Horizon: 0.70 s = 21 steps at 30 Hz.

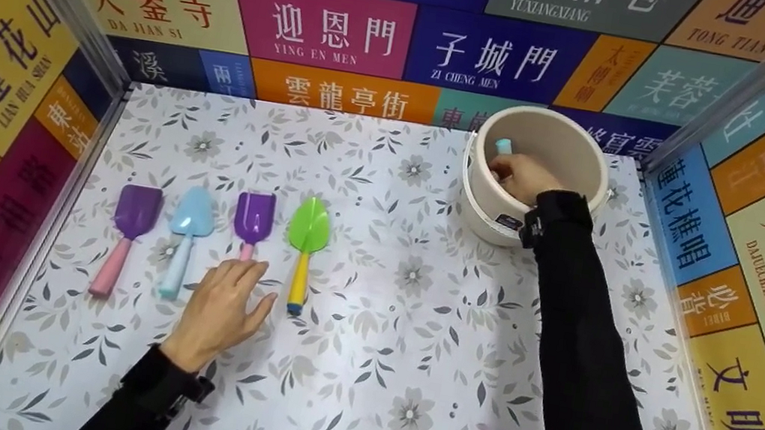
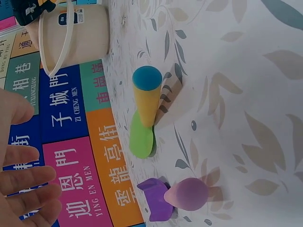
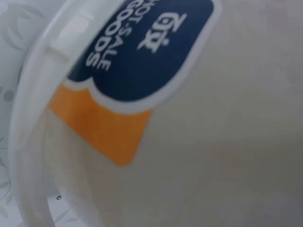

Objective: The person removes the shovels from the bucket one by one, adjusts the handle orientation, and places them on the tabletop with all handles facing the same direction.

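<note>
My right hand (image 1: 526, 179) reaches down inside a beige bucket (image 1: 487, 177). Its curled fingers hold a tool with a light blue handle end (image 1: 504, 145); the bucket wall hides the rest. The bucket's label (image 3: 147, 52) fills much of the right wrist view, where the hand is out of sight. My left hand (image 1: 218, 308), fingers loosely spread and holding nothing, hovers by the pink handle of a purple toy shovel (image 1: 255, 217). Right of it lies a green trowel (image 1: 309, 227) with a yellow handle. In the left wrist view the left hand's fingers (image 2: 28, 179) are apart from both tools.
Left of the hand lie a light blue trowel (image 1: 192, 217) and another purple shovel (image 1: 138, 209) with a pink handle. All four handles point toward me. Printed panels (image 1: 319, 27) wall the back and sides of the flower-patterned table (image 1: 358, 378). A white bail (image 2: 66, 42) hangs on the bucket.
</note>
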{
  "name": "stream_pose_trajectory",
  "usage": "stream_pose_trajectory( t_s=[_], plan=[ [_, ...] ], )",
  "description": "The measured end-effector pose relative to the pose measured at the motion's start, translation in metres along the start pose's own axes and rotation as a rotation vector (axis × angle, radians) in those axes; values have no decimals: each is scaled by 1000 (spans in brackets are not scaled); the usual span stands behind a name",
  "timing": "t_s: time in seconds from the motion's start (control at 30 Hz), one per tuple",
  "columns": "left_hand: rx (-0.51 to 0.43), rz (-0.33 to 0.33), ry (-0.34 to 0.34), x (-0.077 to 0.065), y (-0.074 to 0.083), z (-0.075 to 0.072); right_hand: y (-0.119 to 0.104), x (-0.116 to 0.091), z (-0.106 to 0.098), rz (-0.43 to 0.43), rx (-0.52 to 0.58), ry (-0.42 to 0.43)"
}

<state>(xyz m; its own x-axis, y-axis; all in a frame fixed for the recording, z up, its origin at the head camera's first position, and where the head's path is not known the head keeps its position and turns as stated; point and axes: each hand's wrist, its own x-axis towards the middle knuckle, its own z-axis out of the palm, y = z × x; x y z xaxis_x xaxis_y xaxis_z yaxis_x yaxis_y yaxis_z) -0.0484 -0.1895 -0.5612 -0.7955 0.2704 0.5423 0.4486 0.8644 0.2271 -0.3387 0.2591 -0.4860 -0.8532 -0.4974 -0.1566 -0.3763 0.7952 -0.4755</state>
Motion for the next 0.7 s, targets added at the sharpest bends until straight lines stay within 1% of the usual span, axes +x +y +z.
stream_pose_trajectory(
  t_s=[0.2, 0.3, 0.37, 0.5, 0.7],
  plan=[
    [1, 20, 30, 0, -2, 0, 9, -9, -2, -53, -11, 108],
    [-8, 22, 33, -1, -3, 0, 13, -16, -5, -66, 19, 157],
    [-13, 21, 35, -1, -3, 0, 13, -21, -9, -53, 62, 183],
    [-16, 24, 40, -1, -3, 0, 12, -30, -17, 17, 185, 240],
    [-32, 20, 45, -1, -3, 0, 12, -49, -24, 124, 324, 376]
  ],
)
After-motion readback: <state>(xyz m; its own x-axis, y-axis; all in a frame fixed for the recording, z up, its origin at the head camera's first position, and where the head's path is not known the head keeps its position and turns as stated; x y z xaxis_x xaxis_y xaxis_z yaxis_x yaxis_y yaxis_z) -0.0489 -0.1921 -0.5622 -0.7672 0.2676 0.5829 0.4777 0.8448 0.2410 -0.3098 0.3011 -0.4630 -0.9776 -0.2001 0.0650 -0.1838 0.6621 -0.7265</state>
